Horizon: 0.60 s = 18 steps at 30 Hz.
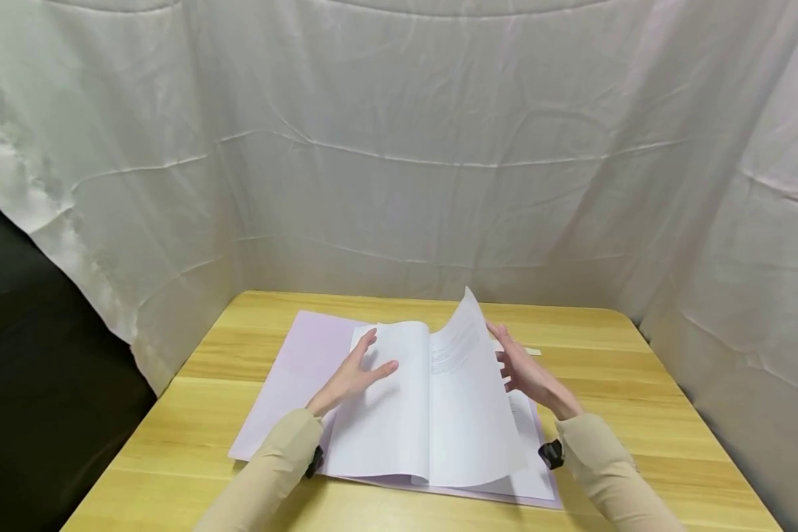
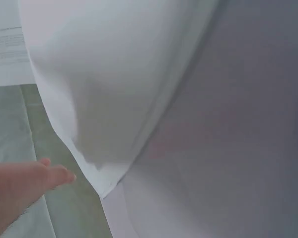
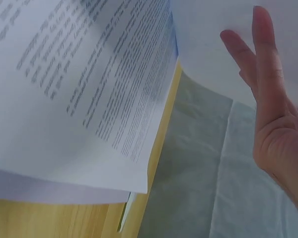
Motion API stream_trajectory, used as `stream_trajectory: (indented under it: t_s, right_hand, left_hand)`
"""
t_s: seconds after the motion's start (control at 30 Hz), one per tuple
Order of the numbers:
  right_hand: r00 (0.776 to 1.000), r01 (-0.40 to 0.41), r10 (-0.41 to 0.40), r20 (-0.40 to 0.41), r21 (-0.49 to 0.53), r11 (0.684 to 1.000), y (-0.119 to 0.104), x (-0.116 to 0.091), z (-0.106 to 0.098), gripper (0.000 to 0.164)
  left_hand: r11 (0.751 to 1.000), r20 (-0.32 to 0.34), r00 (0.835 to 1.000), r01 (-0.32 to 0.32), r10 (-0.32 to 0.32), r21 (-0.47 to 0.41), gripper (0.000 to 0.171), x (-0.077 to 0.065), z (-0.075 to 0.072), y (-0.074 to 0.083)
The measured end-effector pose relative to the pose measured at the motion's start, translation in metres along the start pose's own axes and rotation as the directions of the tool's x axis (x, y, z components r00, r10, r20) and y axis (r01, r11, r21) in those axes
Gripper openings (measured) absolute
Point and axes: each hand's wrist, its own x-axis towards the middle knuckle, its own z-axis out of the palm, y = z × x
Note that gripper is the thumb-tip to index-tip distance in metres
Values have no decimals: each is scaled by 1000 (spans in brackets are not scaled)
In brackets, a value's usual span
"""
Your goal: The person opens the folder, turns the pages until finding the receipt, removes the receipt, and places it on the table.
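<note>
A lavender folder [image 1: 292, 391] lies spread on the wooden table with white printed sheets in it. My left hand [image 1: 354, 377] is over the blank left-hand page [image 1: 392, 414], thumb and fingers spread, holding nothing. A raised page [image 1: 468, 399] curves up on the right, its far corner highest. Behind that page is my right hand [image 1: 524, 369], its extended fingers [image 3: 265, 59] against the back of the sheet in the right wrist view. Lines of print cover the sheet beneath [image 3: 89, 89].
A small pale strip [image 1: 533, 352] sticks out beyond the folder's right side. The wooden table [image 1: 625, 399] extends around the folder, and a grey-white curtain [image 1: 425, 185] hangs behind it. Dark material [image 1: 40, 355] shows at the left.
</note>
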Motion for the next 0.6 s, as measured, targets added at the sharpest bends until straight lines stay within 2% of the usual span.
stream_trajectory:
  t_s: [0.27,0.6]
  right_hand:
    - [998,45,-44,45,-18,999,-2,2,9,68]
    - [999,47,-46,21,-51,998,-6,7,19,64]
  left_hand:
    - [993,31,999,-21,25,-118,95,4,5,8]
    - [971,85,994,-42,63,-234,90,4,12,21]
